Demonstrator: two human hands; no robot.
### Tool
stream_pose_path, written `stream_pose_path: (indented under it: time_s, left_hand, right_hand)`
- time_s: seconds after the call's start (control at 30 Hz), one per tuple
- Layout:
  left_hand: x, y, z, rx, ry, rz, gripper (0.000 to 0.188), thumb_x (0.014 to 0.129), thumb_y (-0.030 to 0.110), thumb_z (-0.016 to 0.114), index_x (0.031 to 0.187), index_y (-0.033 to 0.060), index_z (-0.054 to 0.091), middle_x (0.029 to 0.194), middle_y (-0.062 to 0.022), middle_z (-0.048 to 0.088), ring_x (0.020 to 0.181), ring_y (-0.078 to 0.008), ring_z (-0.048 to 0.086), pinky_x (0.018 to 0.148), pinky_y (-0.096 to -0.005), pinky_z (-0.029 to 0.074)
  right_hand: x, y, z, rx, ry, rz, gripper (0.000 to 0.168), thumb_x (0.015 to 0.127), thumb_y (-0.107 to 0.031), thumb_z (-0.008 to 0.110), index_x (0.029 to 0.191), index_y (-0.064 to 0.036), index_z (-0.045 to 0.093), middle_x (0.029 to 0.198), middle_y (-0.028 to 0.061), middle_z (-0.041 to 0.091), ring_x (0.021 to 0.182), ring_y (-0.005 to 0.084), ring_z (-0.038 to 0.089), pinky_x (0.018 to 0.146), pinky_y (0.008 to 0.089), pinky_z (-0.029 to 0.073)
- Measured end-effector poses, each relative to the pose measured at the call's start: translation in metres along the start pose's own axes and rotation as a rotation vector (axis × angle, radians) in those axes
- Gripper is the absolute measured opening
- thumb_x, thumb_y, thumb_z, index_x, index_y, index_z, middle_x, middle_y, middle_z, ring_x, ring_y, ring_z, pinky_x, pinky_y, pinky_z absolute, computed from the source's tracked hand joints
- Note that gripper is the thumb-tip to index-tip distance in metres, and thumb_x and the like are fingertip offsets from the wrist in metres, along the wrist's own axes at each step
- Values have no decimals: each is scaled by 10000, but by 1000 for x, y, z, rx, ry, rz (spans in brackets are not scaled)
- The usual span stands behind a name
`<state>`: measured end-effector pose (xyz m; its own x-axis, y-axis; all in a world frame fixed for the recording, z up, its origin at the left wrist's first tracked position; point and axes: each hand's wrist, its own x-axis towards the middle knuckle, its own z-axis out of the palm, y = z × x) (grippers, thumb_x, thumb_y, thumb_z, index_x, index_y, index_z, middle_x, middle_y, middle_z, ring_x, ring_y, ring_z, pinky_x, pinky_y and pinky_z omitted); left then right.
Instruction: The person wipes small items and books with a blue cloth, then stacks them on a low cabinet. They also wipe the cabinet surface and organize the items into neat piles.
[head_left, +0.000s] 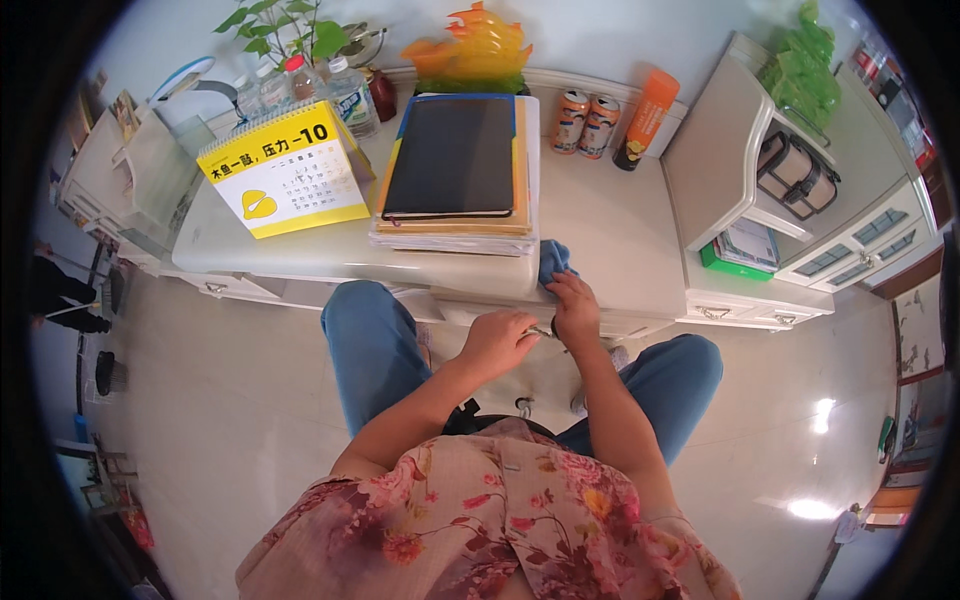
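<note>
At the front of the white desk (622, 255), my left hand (495, 339) has its fingers curled around a metal drawer handle (538, 331). My right hand (577, 309) is at the desk edge, its fingertips on a bunched blue cloth (555, 261). The cloth lies against the step beside the raised part of the desktop. Just left of it is a stack of papers and folders (457, 241) with a dark flat tablet-like panel (451, 157) on top. The drawer front (480, 309) is partly hidden by my hands.
A yellow desk calendar (285, 172) stands left, before several plastic bottles (352, 101). Two cans (583, 124) and an orange spray can (646, 120) stand at the back. A shelf unit (727, 150) holds a small bag (796, 176). My knees (367, 322) flank the drawer.
</note>
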<state>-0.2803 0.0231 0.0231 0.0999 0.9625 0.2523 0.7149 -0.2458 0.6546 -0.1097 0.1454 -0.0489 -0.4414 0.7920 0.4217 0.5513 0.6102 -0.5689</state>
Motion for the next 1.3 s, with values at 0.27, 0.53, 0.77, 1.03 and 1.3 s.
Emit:
stream_pose_path:
  time_s: [0.27, 0.53, 0.77, 1.03, 1.3]
  left_hand:
    - [7, 24, -84, 90, 767, 371, 323, 816, 80, 751, 1124, 29, 669, 977, -132, 658, 856, -350, 623, 788, -459, 491]
    - [19, -14, -129, 164, 1010, 38, 825, 897, 230, 745, 1523, -75, 304, 1455, -255, 470, 1334, -437, 425, 1129, -516, 342]
    - [19, -25, -132, 29, 926, 11, 807, 908, 184, 739, 1551, -37, 303, 1498, -240, 453, 1373, -370, 456, 1152, -440, 354]
    - [22, -24, -133, 43, 942, 23, 757, 922, 213, 731, 1535, -23, 354, 1488, -225, 475, 1360, -358, 470, 1142, -434, 367]
    - [21, -22, -131, -102, 974, -17, 724, 896, 253, 769, 1472, -32, 435, 1407, -211, 519, 1287, -368, 505, 1099, -437, 398]
  right_hand:
    - [23, -43, -53, 289, 261, 370, 193, 916, -58, 621, 1078, -31, 723, 709, 88, 660, 641, 200, 621, 654, 329, 497]
    - [64, -161, -121, 490, -62, 216, 534, 907, -72, 680, 1430, -37, 575, 733, 22, 622, 680, 70, 493, 651, 234, 439]
    - [93, -178, -106, 624, -164, 343, 592, 934, -103, 661, 1492, 6, 497, 806, 37, 685, 758, 66, 573, 721, 231, 489]
    - [93, -185, -106, 1015, -263, 491, 641, 944, -61, 612, 1540, 40, 395, 935, 68, 688, 819, 102, 640, 747, 233, 522]
    - [84, -191, -107, 1289, -240, 492, 707, 932, -55, 589, 1562, 76, 297, 924, 97, 672, 815, 142, 666, 745, 252, 539]
